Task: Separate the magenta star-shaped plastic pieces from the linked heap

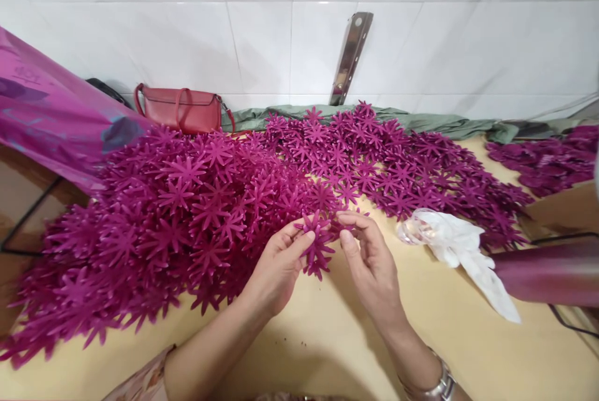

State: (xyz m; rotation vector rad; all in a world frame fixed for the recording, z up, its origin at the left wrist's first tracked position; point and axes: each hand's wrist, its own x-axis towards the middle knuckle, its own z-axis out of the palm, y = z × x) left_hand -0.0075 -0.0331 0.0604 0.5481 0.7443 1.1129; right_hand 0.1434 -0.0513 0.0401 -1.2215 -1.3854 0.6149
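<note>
My left hand pinches a magenta plastic flower piece between thumb and fingers, just above the yellow table. My right hand, with a metal watch on its wrist, is curled beside it, its thumb and fingertips touching the same flower's right side. A big heap of the same magenta flowers lies to the left of my hands. A flatter spread of flowers runs behind and to the right.
A crumpled white plastic bag lies right of my hands. A red handbag sits at the tiled wall. A pink plastic sheet hangs at far left, a dark purple object juts in at right, and more flowers lie far right.
</note>
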